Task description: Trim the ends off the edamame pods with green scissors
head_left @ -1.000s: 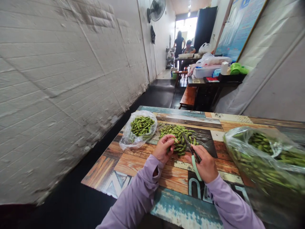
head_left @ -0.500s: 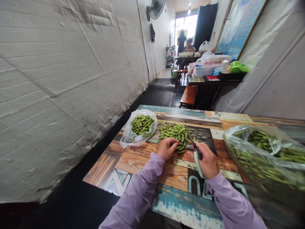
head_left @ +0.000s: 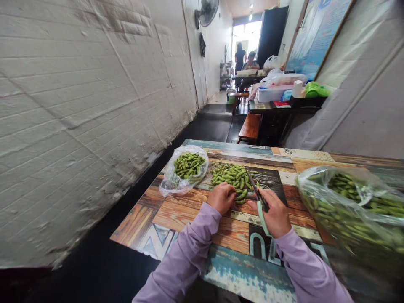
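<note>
My right hand point(head_left: 275, 212) is wrapped round scissors point(head_left: 262, 214) with pale green handles, their dark blades pointing away over a heap of edamame pods point(head_left: 232, 174). At the near left edge of that heap is my left hand point(head_left: 222, 198), fingers curled in and pressed together; what they hold, if anything, is hidden. Left of the heap, an open clear plastic bag point(head_left: 166, 181) contains more green pods. A much larger clear bag point(head_left: 307, 185) full of pods stands to the right of my right hand.
The patterned wood-look table point(head_left: 176, 214) bears everything at hand. A white wall point(head_left: 94, 105) runs along the left. Beyond stand a wooden bench point(head_left: 250, 126) and a second table point(head_left: 271, 107) loaded with bags and boxes. Two people point(head_left: 251, 63) are at the far end.
My left hand has turned slightly and shifted a little to the right, its fingers curling in by the pods. My right hand and the scissors stay almost still.
</note>
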Demonstrator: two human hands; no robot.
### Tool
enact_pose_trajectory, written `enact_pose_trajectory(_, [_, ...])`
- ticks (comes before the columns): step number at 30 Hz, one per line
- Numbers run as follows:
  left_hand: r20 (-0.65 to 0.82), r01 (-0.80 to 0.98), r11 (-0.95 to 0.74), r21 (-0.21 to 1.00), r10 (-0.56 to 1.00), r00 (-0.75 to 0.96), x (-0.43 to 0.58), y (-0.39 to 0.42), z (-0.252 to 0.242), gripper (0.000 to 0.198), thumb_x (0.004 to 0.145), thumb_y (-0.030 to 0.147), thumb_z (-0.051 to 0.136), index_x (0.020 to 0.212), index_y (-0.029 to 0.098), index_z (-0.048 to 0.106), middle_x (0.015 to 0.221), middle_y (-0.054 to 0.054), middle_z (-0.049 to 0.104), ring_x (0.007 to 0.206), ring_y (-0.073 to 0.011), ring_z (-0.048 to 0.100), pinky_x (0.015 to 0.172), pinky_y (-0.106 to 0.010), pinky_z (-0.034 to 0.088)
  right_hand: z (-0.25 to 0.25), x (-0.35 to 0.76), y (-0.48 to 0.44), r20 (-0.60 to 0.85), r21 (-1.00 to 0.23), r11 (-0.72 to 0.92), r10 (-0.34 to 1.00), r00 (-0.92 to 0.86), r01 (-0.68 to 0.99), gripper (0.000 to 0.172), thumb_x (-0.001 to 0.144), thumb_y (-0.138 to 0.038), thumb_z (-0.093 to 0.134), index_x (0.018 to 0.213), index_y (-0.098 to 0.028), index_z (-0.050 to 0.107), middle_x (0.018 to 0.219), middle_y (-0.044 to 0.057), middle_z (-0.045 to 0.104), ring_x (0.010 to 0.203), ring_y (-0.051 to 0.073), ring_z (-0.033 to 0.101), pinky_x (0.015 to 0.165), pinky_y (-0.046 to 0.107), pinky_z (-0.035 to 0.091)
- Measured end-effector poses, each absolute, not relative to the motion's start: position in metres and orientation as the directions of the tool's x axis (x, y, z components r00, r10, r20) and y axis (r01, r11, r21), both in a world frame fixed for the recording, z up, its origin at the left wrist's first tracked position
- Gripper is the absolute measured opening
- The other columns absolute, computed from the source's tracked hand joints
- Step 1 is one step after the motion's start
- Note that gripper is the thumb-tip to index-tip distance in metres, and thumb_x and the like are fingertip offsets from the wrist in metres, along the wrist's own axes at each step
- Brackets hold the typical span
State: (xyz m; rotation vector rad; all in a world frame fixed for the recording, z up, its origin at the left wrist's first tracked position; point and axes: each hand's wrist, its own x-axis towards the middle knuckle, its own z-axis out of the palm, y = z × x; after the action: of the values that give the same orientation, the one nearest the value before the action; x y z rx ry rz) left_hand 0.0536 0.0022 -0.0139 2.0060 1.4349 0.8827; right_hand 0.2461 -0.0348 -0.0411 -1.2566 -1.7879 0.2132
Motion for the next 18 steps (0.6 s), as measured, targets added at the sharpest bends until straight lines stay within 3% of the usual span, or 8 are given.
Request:
enact_pose_trajectory(2, [0.193,0.361,-0.231,0.903,0.971,0.138,0.050,0.006,-0.013,0.006,0.072,0.022,0.063,0.071,0.016,0.064,0.069,-0.003,0.060,0.069,-0.0142,0.055,0.065,-0.025,0.042,-0.041,0.246,-0.035,0.577,-0.582,0.460,0.814,-0.058,0.670,0.036,0.082,-0.037,0.058,0.113,-0.018,0.058,0.103,0.009,0.063,0.094,0.021,0.061,0.082,0.035,0.052])
enact_pose_trajectory(4, [0.058,0.056,-0.064,0.996,0.994,0.097,0.048,0.008,-0.012,0.019,0.070,0.033,0.067,0.074,0.015,0.061,0.059,0.001,0.055,0.052,-0.0089,0.047,0.050,-0.020,0.036,-0.041,0.246,-0.035,0.583,-0.576,0.461,0.810,-0.056,0.675,0.036,0.082,-0.037,0.058,0.113,-0.019,0.058,0.104,0.009,0.063,0.095,0.022,0.061,0.082,0.035,0.052])
enact_pose_trajectory(6, [-0.088,-0.188,0.113,0.976,0.987,0.136,0.048,0.008,-0.010,0.031,0.064,0.041,0.071,0.076,0.015,0.057,0.056,0.004,0.052,0.040,-0.0042,0.037,0.039,-0.017,0.025,-0.042,0.246,-0.035,0.586,-0.571,0.469,0.808,-0.066,0.674,0.036,0.082,-0.037,0.058,0.112,-0.019,0.059,0.103,0.010,0.063,0.095,0.022,0.061,0.082,0.036,0.052])
enact_pose_trajectory(8, [-0.156,-0.324,0.216,0.921,0.967,0.201,0.050,0.006,-0.008,0.037,0.060,0.042,0.074,0.076,0.015,0.054,0.063,0.003,0.057,0.038,-0.0018,0.034,0.035,-0.015,0.018,-0.043,0.246,-0.035,0.585,-0.566,0.477,0.807,-0.079,0.672,0.037,0.081,-0.038,0.059,0.113,-0.018,0.058,0.103,0.010,0.063,0.094,0.022,0.062,0.082,0.036,0.052])
enact_pose_trajectory(12, [-0.172,-0.396,0.272,0.877,0.947,0.270,0.055,0.001,-0.003,0.040,0.059,0.040,0.075,0.082,0.013,0.056,0.071,-0.001,0.062,0.038,-0.0008,0.037,0.034,-0.014,0.018,-0.046,0.246,-0.034,0.588,-0.562,0.487,0.804,-0.092,0.668,0.038,0.081,-0.038,0.059,0.114,-0.020,0.058,0.103,0.010,0.063,0.094,0.023,0.062,0.082,0.036,0.053])
enact_pose_trajectory(18, [-0.126,-0.285,0.193,0.939,0.963,0.238,0.057,0.000,-0.006,0.037,0.061,0.042,0.075,0.080,0.011,0.065,0.066,0.000,0.060,0.039,-0.0007,0.038,0.035,-0.015,0.021,-0.042,0.243,-0.037,0.540,-0.577,0.486,0.830,-0.140,0.656,0.038,0.080,-0.035,0.060,0.115,-0.020,0.058,0.104,0.009,0.062,0.092,0.022,0.062,0.081,0.036,0.054])
